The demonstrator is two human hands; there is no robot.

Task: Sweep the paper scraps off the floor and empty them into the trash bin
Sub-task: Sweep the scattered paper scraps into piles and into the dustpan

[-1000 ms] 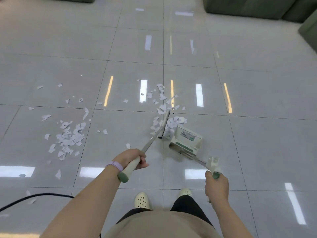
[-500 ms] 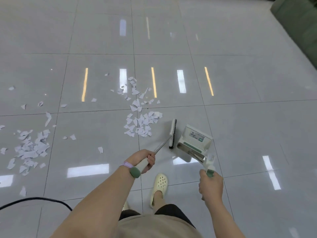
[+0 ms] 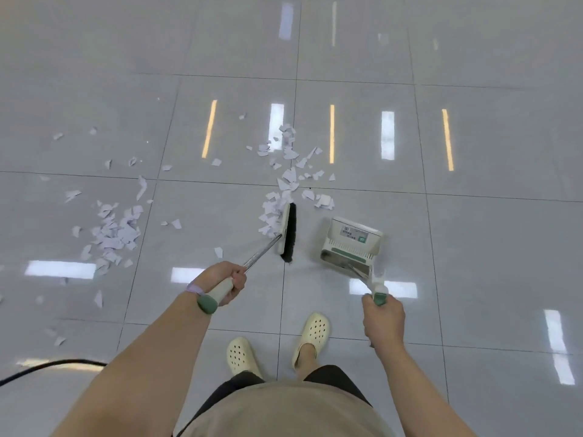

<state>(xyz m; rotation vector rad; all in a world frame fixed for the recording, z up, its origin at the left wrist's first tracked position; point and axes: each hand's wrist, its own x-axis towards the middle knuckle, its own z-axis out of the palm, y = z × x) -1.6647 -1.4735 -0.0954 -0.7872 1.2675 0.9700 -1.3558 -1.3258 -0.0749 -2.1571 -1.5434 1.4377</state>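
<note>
Mid-sweep: left hand [image 3: 222,279] fingers curled round broom [image 3: 286,230], right hand [image 3: 383,316] gripping dustpan [image 3: 351,244]; paper scraps [image 3: 274,212] on floor [image 3: 473,216] beside bristles (bin unseen); next, push scraps rightward into pan

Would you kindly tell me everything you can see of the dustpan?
The dustpan is a white plastic box with a green strip and a printed label on its top face. A slanted metal handle ends in a white and green grip, which the right hand holds. It sits low over the grey tiled floor, right of the broom head, apart from it. Its inside is hidden.
</note>
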